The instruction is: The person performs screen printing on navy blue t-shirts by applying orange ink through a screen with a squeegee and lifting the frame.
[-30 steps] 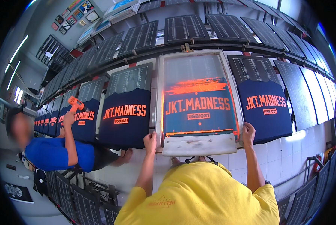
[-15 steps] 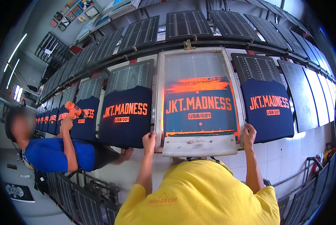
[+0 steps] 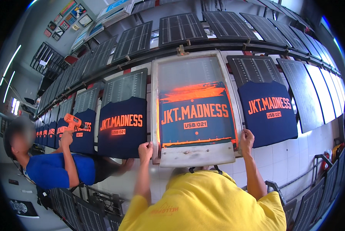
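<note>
A screen printing frame with a pale wooden rim lies in front of me over a dark blue shirt. Bright orange ink is smeared across its mesh, and orange block lettering shows through below that. My left hand is closed on the frame's near left corner. On the near right side, my right hand grips the rim with bent fingers. Across the frame's near end runs a whitish board with bolts in it. I cannot tell whether the frame rests fully on the shirt.
Printed dark blue shirts lie on boards to either side, with more shirts along the row leftward. Bare metal pallets line the far side behind a rail. At left, a person in blue holds an orange pistol-shaped tool over shirts.
The whole view has shifted and tilted slightly, so the frame and shirts appear further left. Both hands keep their hold on the frame. An orange glow now shows on the left neighbouring shirt's small label.
</note>
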`<state>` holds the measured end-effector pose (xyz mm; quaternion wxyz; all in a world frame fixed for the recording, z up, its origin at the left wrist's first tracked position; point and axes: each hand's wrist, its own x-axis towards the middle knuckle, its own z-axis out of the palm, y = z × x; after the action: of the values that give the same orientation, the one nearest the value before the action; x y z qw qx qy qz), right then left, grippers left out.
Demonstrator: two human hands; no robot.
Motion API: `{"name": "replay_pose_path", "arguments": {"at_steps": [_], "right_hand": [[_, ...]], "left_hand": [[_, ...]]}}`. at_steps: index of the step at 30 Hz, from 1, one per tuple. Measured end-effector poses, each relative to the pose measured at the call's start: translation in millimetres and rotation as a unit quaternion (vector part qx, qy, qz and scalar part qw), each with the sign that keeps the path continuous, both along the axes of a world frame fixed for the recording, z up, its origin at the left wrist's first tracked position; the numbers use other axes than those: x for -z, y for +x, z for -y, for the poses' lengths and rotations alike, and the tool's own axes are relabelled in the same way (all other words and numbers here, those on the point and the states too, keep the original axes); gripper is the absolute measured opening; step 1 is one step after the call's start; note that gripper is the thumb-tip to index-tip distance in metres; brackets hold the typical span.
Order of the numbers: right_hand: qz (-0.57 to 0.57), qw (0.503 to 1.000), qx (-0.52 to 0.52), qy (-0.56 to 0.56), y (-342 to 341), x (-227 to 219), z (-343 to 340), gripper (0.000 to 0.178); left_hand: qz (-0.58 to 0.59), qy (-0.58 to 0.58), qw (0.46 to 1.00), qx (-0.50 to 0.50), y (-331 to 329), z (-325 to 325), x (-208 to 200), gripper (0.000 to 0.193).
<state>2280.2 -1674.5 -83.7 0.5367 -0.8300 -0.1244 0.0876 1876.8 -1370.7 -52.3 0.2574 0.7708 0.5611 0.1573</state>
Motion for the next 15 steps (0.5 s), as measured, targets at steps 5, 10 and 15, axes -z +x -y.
{"name": "replay_pose_path", "arguments": {"at_steps": [5,10,15], "right_hand": [[0.010,1.000,-0.007,-0.016,-4.4,-7.9,-0.4,0.019],[0.057,0.998,-0.013,-0.026,-10.1,-25.2,-7.4,0.020],[0.326,0.936,-0.120,-0.055,-29.4,-58.2,-9.1,0.034]], "left_hand": [[0.003,-0.014,1.000,-0.020,-3.9,-3.1,5.8,0.040],[0.019,-0.007,1.000,-0.009,1.9,0.4,-5.8,0.038],[0.174,0.061,0.982,-0.027,-0.6,38.2,-29.4,0.032]]}}
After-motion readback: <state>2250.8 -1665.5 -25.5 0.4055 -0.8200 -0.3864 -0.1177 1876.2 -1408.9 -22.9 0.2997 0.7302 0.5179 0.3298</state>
